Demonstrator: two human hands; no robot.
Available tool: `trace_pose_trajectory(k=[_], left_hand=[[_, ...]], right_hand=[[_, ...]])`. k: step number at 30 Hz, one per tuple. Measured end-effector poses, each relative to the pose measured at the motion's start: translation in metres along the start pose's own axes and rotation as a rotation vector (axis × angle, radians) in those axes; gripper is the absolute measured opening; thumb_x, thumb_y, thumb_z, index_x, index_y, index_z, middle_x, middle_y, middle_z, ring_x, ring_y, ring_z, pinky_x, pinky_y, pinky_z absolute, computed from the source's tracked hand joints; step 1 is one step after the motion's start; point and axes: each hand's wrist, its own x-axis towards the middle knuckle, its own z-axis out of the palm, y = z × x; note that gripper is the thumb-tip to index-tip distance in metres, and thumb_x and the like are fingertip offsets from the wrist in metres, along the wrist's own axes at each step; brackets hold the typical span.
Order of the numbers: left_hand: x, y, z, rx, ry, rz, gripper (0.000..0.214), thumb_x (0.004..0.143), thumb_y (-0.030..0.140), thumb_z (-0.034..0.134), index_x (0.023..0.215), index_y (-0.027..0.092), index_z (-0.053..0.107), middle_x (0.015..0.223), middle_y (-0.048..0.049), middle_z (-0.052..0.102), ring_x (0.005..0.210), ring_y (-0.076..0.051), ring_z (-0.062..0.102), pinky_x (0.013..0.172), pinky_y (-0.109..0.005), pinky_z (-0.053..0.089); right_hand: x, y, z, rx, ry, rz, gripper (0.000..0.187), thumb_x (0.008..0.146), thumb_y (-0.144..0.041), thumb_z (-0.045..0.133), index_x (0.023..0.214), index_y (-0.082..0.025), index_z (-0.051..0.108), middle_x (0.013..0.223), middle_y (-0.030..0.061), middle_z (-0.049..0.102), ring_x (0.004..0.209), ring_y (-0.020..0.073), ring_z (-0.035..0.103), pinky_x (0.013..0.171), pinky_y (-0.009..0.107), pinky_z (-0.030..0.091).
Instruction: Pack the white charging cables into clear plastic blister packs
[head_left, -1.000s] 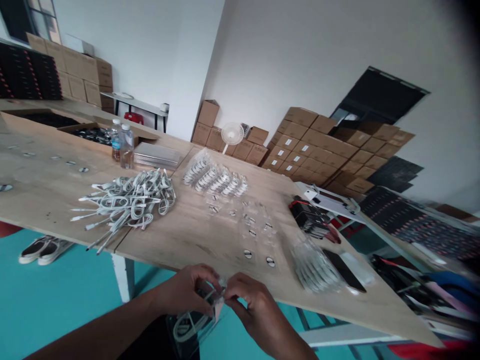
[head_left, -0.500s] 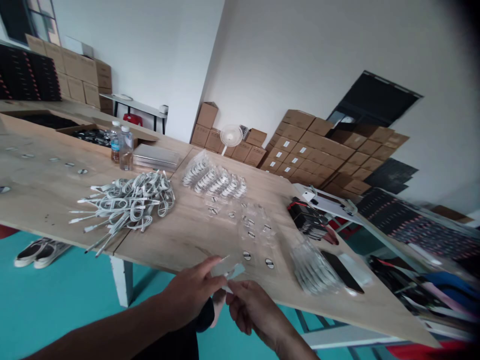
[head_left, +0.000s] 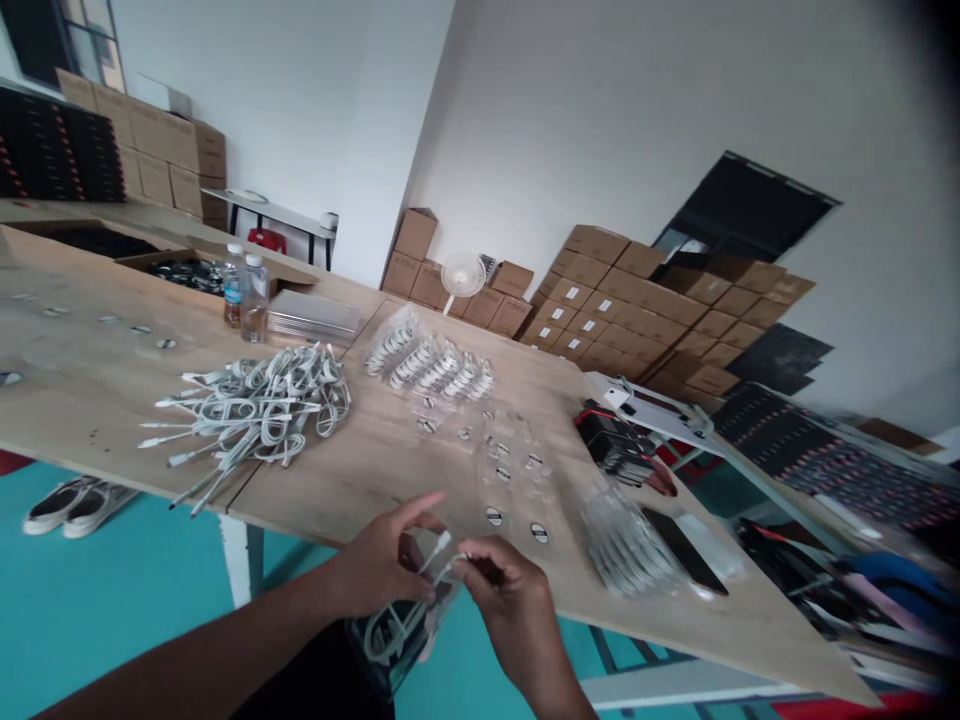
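Observation:
At the near edge of the wooden table (head_left: 360,480), my left hand (head_left: 382,565) and my right hand (head_left: 510,600) both pinch the top of a clear plastic bag (head_left: 397,635). A coiled white cable sits inside the bag. The bag hangs below the table edge, over the teal floor. Several empty clear bags with round stickers (head_left: 499,470) lie on the table just beyond my hands. A loose pile of white cables (head_left: 259,410) lies to the left.
Bagged cables (head_left: 427,360) lie in a row farther back; another stack of filled bags (head_left: 630,545) lies at right beside a black item (head_left: 682,550). Two water bottles (head_left: 246,292) stand at the back left. Cardboard boxes (head_left: 637,300) line the wall. Shoes (head_left: 67,500) rest on the floor.
Half a second ago my hands were raised at the table edge with a small clear strip between them; now they are back on the bag's top with the cable inside showing.

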Motion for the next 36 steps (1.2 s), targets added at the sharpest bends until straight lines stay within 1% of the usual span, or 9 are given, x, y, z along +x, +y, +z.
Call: trace_pose_trajectory(k=[2, 4, 8, 10, 13, 19, 25, 31, 36], left_hand=[[0.002, -0.002, 0.003, -0.117, 0.017, 0.007, 0.113, 0.051, 0.006, 0.078, 0.148, 0.03, 0.026, 0.122, -0.0082, 0.061, 0.066, -0.01, 0.057, 0.059, -0.023, 0.044], [0.005, -0.003, 0.005, -0.25, -0.002, -0.033, 0.113, 0.051, 0.006, 0.079, 0.149, 0.025, 0.025, 0.107, -0.0072, 0.067, 0.065, -0.01, 0.058, 0.059, -0.022, 0.043], [0.009, -0.002, 0.008, -0.48, -0.024, -0.108, 0.075, 0.053, 0.008, 0.079, 0.125, 0.014, 0.057, 0.092, -0.0069, 0.07, 0.07, -0.014, 0.061, 0.062, -0.023, 0.044], [0.009, -0.001, 0.01, -0.525, -0.042, -0.095, 0.058, 0.053, 0.008, 0.08, 0.109, 0.012, 0.066, 0.089, -0.0078, 0.07, 0.07, -0.014, 0.061, 0.062, -0.023, 0.044], [0.007, 0.0, 0.014, -0.547, -0.106, -0.071, 0.047, 0.055, 0.009, 0.079, 0.101, 0.011, 0.07, 0.087, -0.0085, 0.069, 0.069, -0.015, 0.06, 0.063, -0.024, 0.043], [0.004, -0.005, 0.017, -0.502, -0.153, -0.027, 0.046, 0.058, 0.011, 0.078, 0.103, 0.011, 0.071, 0.081, -0.0068, 0.068, 0.065, -0.013, 0.057, 0.06, -0.023, 0.04], [0.002, -0.003, 0.017, -0.414, -0.167, 0.026, 0.046, 0.062, 0.014, 0.077, 0.107, 0.015, 0.07, 0.089, -0.0073, 0.069, 0.077, -0.017, 0.061, 0.067, -0.024, 0.042], [0.002, 0.002, 0.016, -0.43, -0.169, 0.069, 0.046, 0.062, 0.015, 0.079, 0.107, 0.016, 0.07, 0.093, -0.0076, 0.072, 0.085, -0.019, 0.065, 0.074, -0.025, 0.045], [0.007, 0.004, 0.017, -0.512, -0.085, 0.131, 0.048, 0.064, 0.013, 0.078, 0.11, 0.018, 0.067, 0.096, -0.0075, 0.073, 0.083, -0.019, 0.067, 0.076, -0.027, 0.048]], right_hand=[[0.002, -0.002, 0.002, 0.135, 0.021, 0.129, 0.026, 0.078, -0.046, 0.067, 0.084, -0.021, 0.071, 0.067, 0.0009, 0.068, 0.053, 0.0159, 0.058, 0.052, 0.025, 0.045], [0.003, -0.005, 0.004, 0.2, 0.033, 0.18, 0.03, 0.075, -0.048, 0.069, 0.086, -0.02, 0.073, 0.065, 0.0009, 0.068, 0.052, 0.0165, 0.058, 0.051, 0.026, 0.045], [0.005, -0.009, 0.005, 0.27, 0.097, 0.181, 0.029, 0.071, -0.045, 0.073, 0.082, -0.019, 0.072, 0.071, 0.0034, 0.07, 0.069, 0.0212, 0.065, 0.064, 0.029, 0.05], [0.006, -0.006, 0.004, 0.246, 0.104, 0.196, 0.027, 0.07, -0.045, 0.073, 0.077, -0.019, 0.072, 0.071, 0.0036, 0.07, 0.066, 0.02, 0.064, 0.064, 0.029, 0.049], [0.008, 0.001, 0.001, 0.173, 0.103, 0.176, 0.025, 0.07, -0.044, 0.072, 0.076, -0.019, 0.074, 0.075, 0.0042, 0.069, 0.069, 0.0198, 0.063, 0.065, 0.029, 0.047], [0.01, 0.013, 0.001, 0.121, 0.135, 0.167, 0.022, 0.068, -0.042, 0.073, 0.075, -0.021, 0.075, 0.082, 0.0036, 0.061, 0.07, 0.0187, 0.058, 0.064, 0.03, 0.047], [0.008, 0.014, 0.006, 0.261, 0.253, 0.228, 0.035, 0.062, -0.035, 0.078, 0.093, -0.022, 0.067, 0.073, -0.0039, 0.053, 0.067, 0.0155, 0.052, 0.06, 0.026, 0.045], [0.007, 0.011, 0.017, 0.377, 0.223, 0.193, 0.029, 0.071, -0.037, 0.071, 0.093, -0.021, 0.06, 0.074, -0.0028, 0.057, 0.069, 0.0168, 0.056, 0.062, 0.027, 0.046], [0.01, 0.014, 0.041, 0.083, 0.501, -0.063, 0.022, 0.081, -0.037, 0.063, 0.095, -0.021, 0.069, 0.094, 0.0055, 0.059, 0.086, 0.0209, 0.057, 0.078, 0.035, 0.049]])
